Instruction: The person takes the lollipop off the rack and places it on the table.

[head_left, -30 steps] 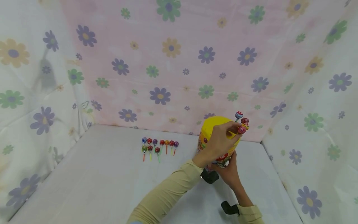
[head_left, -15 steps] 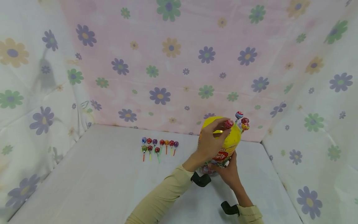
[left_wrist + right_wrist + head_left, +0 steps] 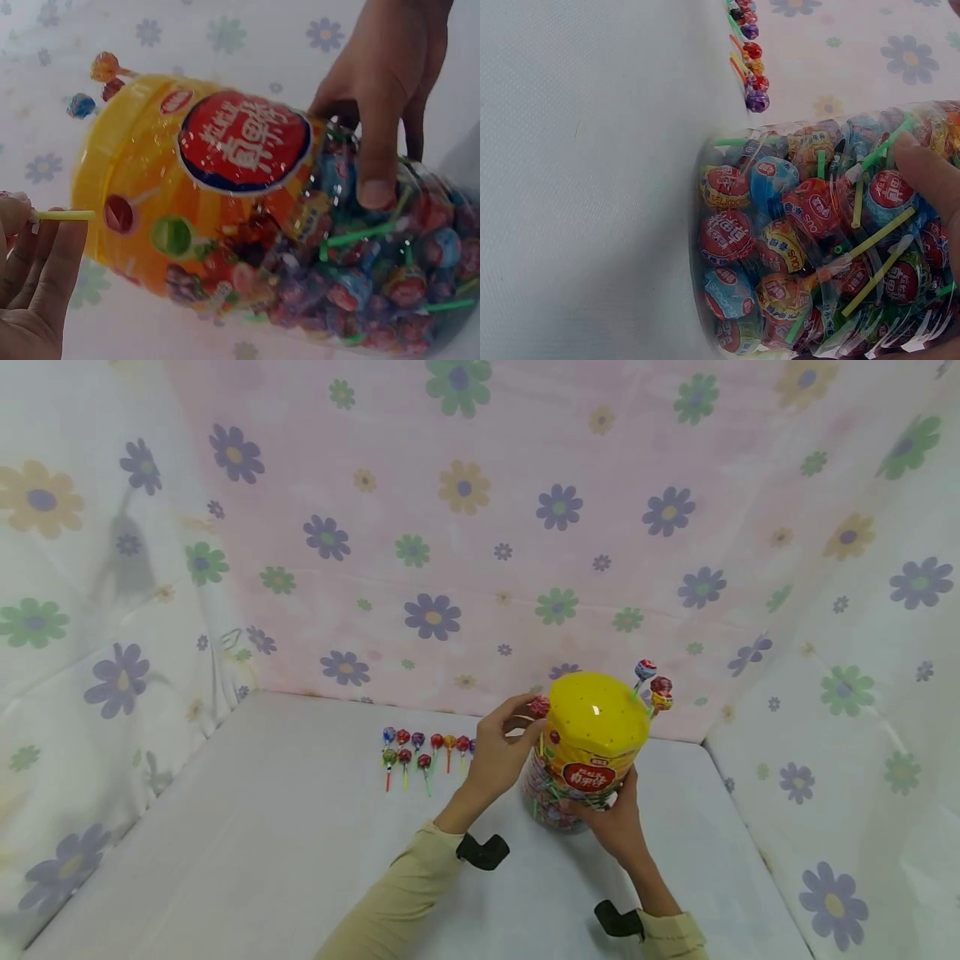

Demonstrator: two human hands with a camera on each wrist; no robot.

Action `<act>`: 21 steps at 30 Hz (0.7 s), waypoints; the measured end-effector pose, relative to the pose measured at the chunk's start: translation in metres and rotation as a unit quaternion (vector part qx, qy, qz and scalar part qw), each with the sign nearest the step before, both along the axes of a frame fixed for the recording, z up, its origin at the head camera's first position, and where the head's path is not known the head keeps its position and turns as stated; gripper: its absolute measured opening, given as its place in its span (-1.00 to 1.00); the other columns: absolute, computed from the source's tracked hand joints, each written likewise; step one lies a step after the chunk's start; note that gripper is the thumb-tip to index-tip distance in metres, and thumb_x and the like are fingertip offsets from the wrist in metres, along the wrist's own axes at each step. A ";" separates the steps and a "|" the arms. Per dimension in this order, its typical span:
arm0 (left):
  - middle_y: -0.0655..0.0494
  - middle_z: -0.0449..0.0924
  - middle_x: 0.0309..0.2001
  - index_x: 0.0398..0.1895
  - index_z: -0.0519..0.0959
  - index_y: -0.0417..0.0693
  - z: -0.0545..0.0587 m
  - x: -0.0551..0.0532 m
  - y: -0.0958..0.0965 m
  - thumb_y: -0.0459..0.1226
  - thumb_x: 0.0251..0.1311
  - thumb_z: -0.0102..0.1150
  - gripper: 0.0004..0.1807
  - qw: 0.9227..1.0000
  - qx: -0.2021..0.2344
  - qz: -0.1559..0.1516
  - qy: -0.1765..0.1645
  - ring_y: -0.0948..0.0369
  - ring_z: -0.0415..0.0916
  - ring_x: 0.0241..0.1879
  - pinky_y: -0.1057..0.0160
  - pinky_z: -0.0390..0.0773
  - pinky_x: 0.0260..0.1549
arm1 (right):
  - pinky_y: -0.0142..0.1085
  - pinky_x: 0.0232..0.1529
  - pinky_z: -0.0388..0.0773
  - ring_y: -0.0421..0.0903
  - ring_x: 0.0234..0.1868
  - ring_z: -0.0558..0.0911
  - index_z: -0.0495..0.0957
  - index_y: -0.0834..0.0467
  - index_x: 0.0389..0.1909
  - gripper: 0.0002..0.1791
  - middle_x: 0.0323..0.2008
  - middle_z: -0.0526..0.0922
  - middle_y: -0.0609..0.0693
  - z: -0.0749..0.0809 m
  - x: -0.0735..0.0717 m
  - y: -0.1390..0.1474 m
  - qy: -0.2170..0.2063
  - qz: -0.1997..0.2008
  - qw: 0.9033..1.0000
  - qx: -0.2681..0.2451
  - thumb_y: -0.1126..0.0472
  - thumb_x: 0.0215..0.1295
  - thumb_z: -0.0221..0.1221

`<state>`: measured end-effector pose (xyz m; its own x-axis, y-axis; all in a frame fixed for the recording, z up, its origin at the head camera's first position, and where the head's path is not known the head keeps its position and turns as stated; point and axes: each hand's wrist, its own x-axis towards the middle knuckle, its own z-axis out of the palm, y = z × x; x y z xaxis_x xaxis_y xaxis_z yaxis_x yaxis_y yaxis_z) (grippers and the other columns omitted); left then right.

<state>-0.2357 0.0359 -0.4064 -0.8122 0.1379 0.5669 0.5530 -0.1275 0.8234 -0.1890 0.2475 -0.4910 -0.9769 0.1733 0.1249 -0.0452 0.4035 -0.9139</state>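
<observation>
My left hand [image 3: 497, 752] pinches a red-wrapped lollipop [image 3: 538, 706] just left of the jar's yellow lid [image 3: 596, 710]. Its pale yellow stick [image 3: 67, 215] points at the jar in the left wrist view. The right hand [image 3: 617, 827] grips the clear candy jar [image 3: 551, 802] low on its near right side, thumb across the front. Packed lollipops [image 3: 810, 206] show through the jar's wall, below an orange label with a red oval [image 3: 244, 142]. Beyond the lid's right edge stick up a blue-and-red lollipop [image 3: 645, 670], a dark red one [image 3: 661, 686] and a yellow one [image 3: 662, 702].
Left of the jar, several lollipops [image 3: 424, 762] lie in two rows on the white tabletop [image 3: 300, 835], sticks toward the person. A pink flowered cloth [image 3: 465, 568] hangs behind, with white flowered cloths at both sides. Black camera mounts [image 3: 483, 852] sit at the wrists.
My left hand has moved left from over the lid's right edge, carrying the red lollipop from the cluster there to beside the lid's left edge. The right hand stays on the jar.
</observation>
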 end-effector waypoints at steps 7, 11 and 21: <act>-0.32 0.65 -0.10 0.20 0.55 -0.36 -0.038 -0.005 -0.028 -0.47 0.30 0.27 -0.60 0.997 -0.009 0.028 -0.073 -0.26 0.68 -0.20 0.22 0.76 -0.30 | 0.26 0.46 0.20 0.20 0.47 0.26 -0.27 -0.02 0.60 0.28 0.46 0.18 0.19 -0.002 0.000 0.001 -0.001 0.003 1.000 0.000 0.11 0.12 0.52; -0.29 0.66 -0.21 0.11 0.58 -0.41 -0.053 -0.002 -0.049 -0.49 0.28 0.28 -0.66 0.992 -0.040 0.079 -0.086 -0.18 0.70 -0.29 0.34 0.72 -0.37 | 0.25 0.47 0.19 0.20 0.47 0.25 -0.26 -0.03 0.59 0.27 0.46 0.17 0.18 -0.003 -0.001 0.001 -0.007 0.002 1.000 -0.001 0.12 0.12 0.52; -0.16 0.72 -0.37 -0.01 0.66 -0.37 -0.123 -0.027 -0.086 -0.48 0.17 0.38 -0.70 0.955 -0.143 0.242 -0.095 0.00 0.73 -0.39 0.14 0.75 -0.36 | 0.27 0.46 0.19 0.21 0.47 0.25 -0.28 -0.02 0.59 0.28 0.47 0.16 0.20 -0.001 0.000 0.001 -0.005 0.005 1.000 -0.005 0.11 0.13 0.52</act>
<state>-0.2626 -0.0499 -0.5295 -0.9044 -0.1529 0.3984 0.3271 0.3512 0.8773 -0.1893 0.2489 -0.4923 -0.9798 0.1642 0.1138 -0.0408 0.3931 -0.9186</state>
